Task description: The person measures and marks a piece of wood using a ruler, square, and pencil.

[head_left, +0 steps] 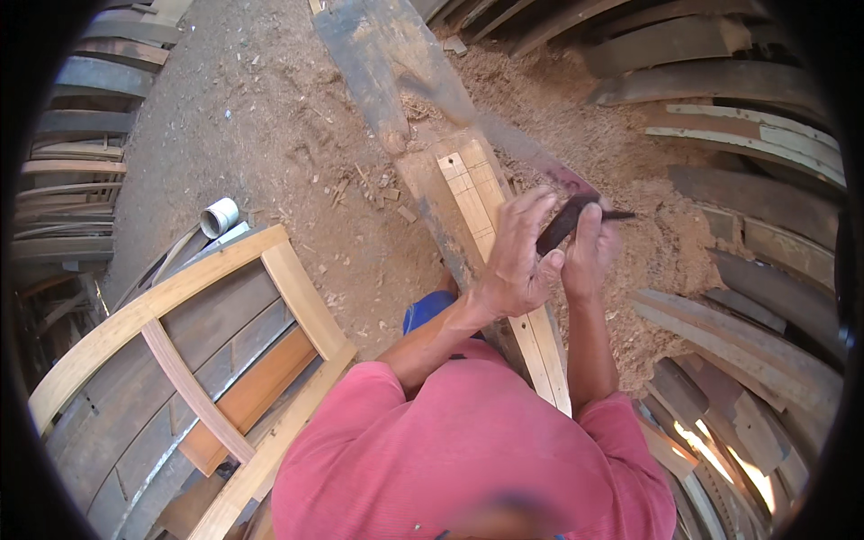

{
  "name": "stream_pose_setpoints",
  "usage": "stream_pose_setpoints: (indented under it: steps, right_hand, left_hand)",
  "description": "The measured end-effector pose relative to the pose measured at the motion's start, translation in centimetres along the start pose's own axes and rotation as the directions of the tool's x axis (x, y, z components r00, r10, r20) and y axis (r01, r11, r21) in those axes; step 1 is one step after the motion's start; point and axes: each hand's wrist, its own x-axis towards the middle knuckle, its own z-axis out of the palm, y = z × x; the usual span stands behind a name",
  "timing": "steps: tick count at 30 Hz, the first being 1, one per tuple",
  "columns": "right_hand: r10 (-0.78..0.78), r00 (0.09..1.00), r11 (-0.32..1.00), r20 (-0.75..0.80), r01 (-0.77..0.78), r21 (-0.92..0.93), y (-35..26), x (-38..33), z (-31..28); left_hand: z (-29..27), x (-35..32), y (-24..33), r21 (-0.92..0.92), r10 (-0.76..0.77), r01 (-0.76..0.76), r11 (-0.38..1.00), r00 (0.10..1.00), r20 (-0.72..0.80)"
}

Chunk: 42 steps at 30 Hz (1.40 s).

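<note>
Your right hand clasps dark-handled saw by table's right edge; left hand at handle, grip unclear. Blade probably light, springy; hold by handle.

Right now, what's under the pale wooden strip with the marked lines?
A weathered plank shows left of the pale strip and appears to support it. The surface directly beneath is covered; your left hand hides part of the strip.

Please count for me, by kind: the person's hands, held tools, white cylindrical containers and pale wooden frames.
Bare left hand and bare right hand: 2
Dark-handled flat-bladed tool: 1
Open white cylindrical container: 1
Pale wooden frame: 1
Total: 5
</note>
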Motion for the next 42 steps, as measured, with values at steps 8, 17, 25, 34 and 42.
stream_pose_setpoints:
  steps: [8,17,25,34,42]
  right_hand:
    - [-0.171,0.897,0.925,0.408,0.288,-0.247,-3.1,-2.6,1.7]
    - [-0.215,0.754,0.585,0.621,0.608,-0.536,0.7,5.3,2.1]
    - [-0.144,0.706,0.567,0.693,0.633,-0.527,2.6,7.6,2.4]
    - [-0.114,0.682,0.61,0.722,0.622,-0.491,3.0,8.1,2.6]
    - [-0.173,0.809,0.725,0.563,0.491,-0.483,2.0,8.5,2.3]
  left_hand:
    - [-3.1,-4.4,-2.4,-0.496,-0.575,0.446,0.745,0.807,-0.137]
    - [-4.0,-9.2,-11.8,-0.351,-0.626,0.544,0.762,0.757,-0.186]
    - [-3.0,-6.7,-9.6,-0.272,-0.595,0.533,0.801,0.759,-0.263]
    - [-1.9,-6.5,-9.9,-0.261,-0.564,0.5,0.826,0.747,-0.352]
    - [-1.8,-7.0,-10.6,-0.237,-0.554,0.5,0.833,0.746,-0.369]
